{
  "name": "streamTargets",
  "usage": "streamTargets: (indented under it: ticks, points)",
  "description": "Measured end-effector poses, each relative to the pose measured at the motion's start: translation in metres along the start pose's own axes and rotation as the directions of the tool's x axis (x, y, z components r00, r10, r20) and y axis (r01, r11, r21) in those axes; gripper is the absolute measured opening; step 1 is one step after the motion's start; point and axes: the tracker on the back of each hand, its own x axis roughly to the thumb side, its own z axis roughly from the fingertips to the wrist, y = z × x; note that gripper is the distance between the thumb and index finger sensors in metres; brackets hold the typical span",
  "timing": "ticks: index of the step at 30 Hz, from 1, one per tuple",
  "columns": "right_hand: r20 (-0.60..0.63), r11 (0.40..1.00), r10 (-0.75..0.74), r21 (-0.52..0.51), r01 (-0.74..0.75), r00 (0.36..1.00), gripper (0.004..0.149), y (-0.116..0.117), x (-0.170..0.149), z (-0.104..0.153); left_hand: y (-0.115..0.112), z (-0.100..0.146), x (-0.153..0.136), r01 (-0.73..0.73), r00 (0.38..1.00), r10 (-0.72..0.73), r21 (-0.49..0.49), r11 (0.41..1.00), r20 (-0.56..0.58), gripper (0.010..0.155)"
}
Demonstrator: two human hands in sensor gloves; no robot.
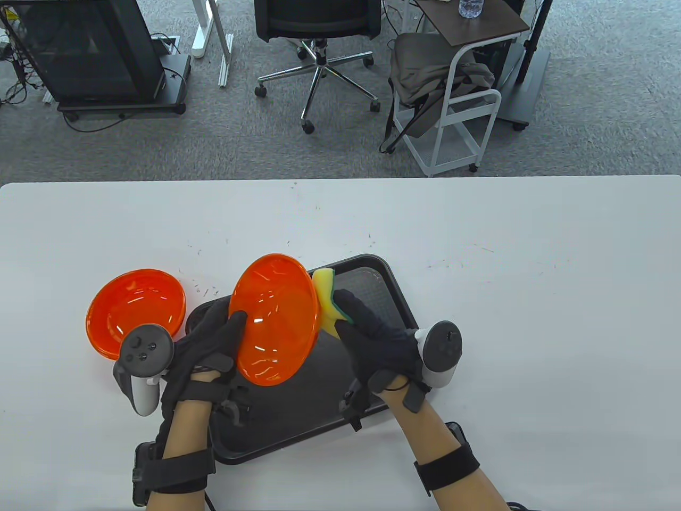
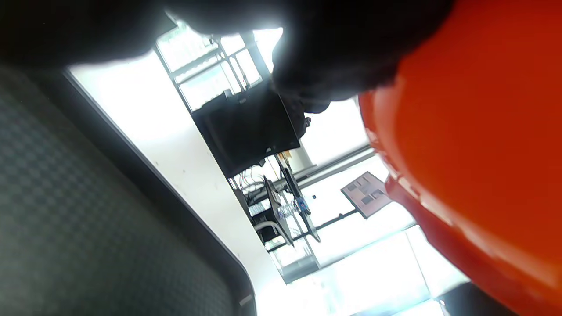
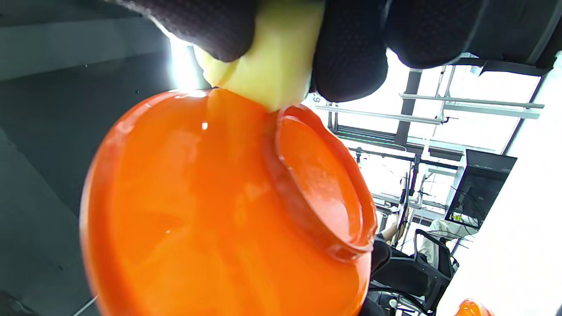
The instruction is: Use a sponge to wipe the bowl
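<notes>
- The left hand (image 1: pixel 205 346) grips an orange bowl (image 1: pixel 276 318) by its rim, holding it tilted above the tray (image 1: pixel 298 410).
- The right hand (image 1: pixel 380 340) pinches a yellow sponge (image 1: pixel 327 301), pressing it against the bowl's outer side.
- A second bowl (image 1: pixel 133 308) sits just left of the left hand.

bright even light, wrist bg blown out
</notes>
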Motion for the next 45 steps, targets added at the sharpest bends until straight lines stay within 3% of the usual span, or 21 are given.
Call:
streamTargets:
  ticks: [7,11,17,23,34,39,45]
  points:
    - [-0.031,1.0,-0.03,0.003,0.03,0.999,0.047,-0.001,-0.005,0.0,-0.022,-0.005,0.004,-0.068,0.995,0.079,-0.172,0.983,0.057,0.056]
    - [-0.068,0.998,-0.048,0.041,0.051,0.997,0.048,0.006,-0.011,0.001,-0.034,-0.005,0.009,-0.044,0.993,0.067,-0.216,0.975,0.1,0.057]
    - [-0.106,0.984,-0.011,0.175,0.029,0.994,0.049,0.022,-0.015,0.002,-0.032,0.0,0.02,-0.085,0.98,0.102,-0.107,0.991,0.172,0.056]
    - [-0.111,0.965,0.028,0.263,0.002,0.993,0.05,0.039,-0.015,0.005,-0.019,0.003,0.017,-0.094,0.982,0.088,0.029,0.995,0.166,0.055]
    - [-0.062,0.95,0.058,0.311,-0.037,0.996,0.05,0.053,-0.006,0.005,0.013,0.007,0.004,-0.064,0.995,0.039,0.271,0.96,0.097,0.054]
    - [-0.043,0.962,0.06,0.268,-0.046,0.997,0.049,0.045,-0.004,0.004,0.021,0.008,-0.003,-0.055,0.997,0.038,0.313,0.948,0.061,0.053]
    - [-0.014,0.992,0.031,0.127,-0.029,0.999,0.049,0.026,-0.001,0.002,0.021,0.007,-0.006,-0.04,0.999,0.035,0.29,0.956,0.023,0.053]
